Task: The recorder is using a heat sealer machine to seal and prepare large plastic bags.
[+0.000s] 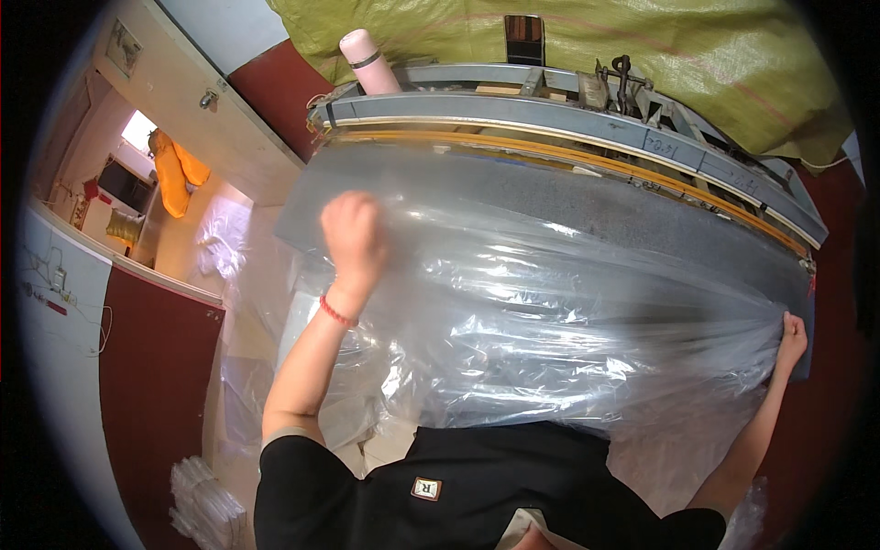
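A wide sheet of clear plastic film (513,321) stretches in shiny creases over a long grey-topped table (587,203) and hangs toward my body. At the far right, my right hand (793,341) is closed on a gathered edge of the film, close to the table's right end. My left hand (353,225), slightly blurred, makes a fist above the table's left part, a red bracelet (337,311) on its wrist. The film reaches up to that fist and appears pinched in it; the fingertips are hidden.
Along the table's far side runs a metal frame (550,112) with an orange strip (513,142), a clamp (623,87) and a pink bottle (368,62). Green woven sheeting (642,55) hangs behind. A door (197,92) stands ajar at left; bundled plastic (206,504) lies lower left.
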Demonstrator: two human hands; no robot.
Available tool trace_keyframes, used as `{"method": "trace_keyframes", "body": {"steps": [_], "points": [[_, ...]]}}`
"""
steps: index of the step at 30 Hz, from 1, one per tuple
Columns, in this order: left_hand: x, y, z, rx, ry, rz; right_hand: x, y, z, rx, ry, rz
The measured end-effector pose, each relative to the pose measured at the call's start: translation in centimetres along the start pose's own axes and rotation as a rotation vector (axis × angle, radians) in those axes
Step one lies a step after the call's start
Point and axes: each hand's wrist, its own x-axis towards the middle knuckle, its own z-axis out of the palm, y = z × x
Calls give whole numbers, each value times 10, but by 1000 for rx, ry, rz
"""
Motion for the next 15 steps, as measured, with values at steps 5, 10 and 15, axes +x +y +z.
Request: {"method": "trace_keyframes", "body": {"steps": [5, 10, 15], "points": [[-45, -5, -5, 28, -833, 80, 1, 0, 0, 15, 34, -36], [-63, -38, -6, -77, -781, -75, 3, -2, 6, 46, 47, -70], [-30, -36, 1, 48, -698, -73, 1, 1, 0, -45, 39, -17]]}}
